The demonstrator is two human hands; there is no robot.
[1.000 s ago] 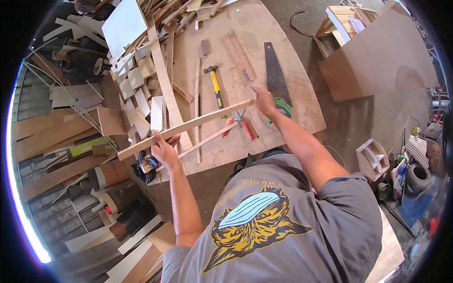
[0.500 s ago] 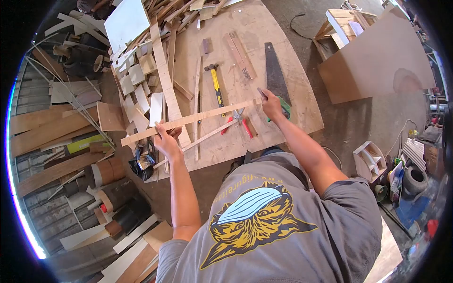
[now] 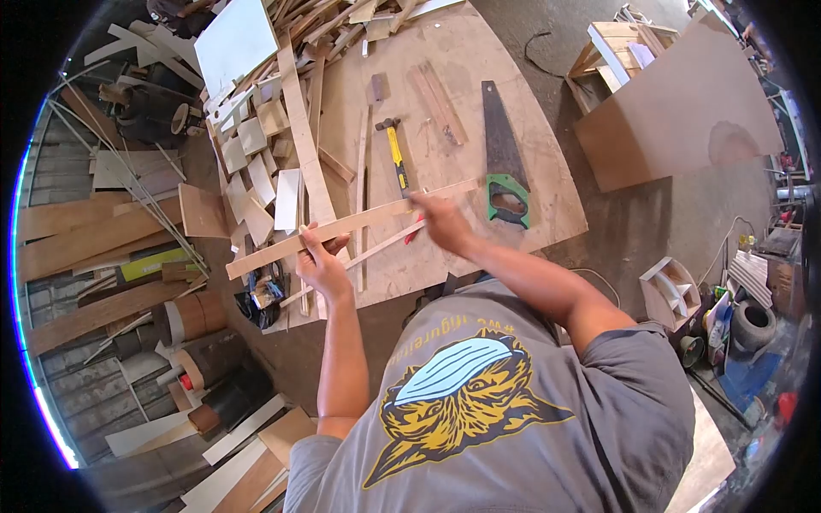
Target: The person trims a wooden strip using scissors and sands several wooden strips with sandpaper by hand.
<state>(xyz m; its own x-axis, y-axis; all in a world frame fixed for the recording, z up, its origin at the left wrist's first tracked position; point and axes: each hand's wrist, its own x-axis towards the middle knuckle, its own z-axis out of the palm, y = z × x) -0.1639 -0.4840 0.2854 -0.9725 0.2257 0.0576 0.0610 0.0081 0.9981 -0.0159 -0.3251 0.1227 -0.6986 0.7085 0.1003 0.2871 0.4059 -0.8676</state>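
My left hand [image 3: 323, 263] grips a long, thin wooden strip [image 3: 363, 220] near its left end, thumb on top, holding it above the worktable. My right hand [image 3: 443, 224] is closed at the strip's right half, slightly blurred; a small item in its fingers is too hidden to name. Beyond the strip lies a hammer [image 3: 395, 154] with a yellow and black handle. A handsaw [image 3: 505, 141] with a green handle rests to the right. Red-handled pliers [image 3: 413, 232] are mostly hidden behind my right hand. Another narrow strip [image 3: 385, 245] lies beneath the held one.
The plywood worktable [image 3: 543, 205] ends close to my body. Offcuts [image 3: 256, 137] and a white board [image 3: 235, 47] are heaped on its left. A wood block [image 3: 377, 86] and reddish slats [image 3: 436, 103] lie farther back. A large panel [image 3: 676, 111] leans at the right.
My right hand has moved left and nearer along the strip, uncovering the saw handle and covering most of the pliers. The strip and my left hand have shifted slightly right.
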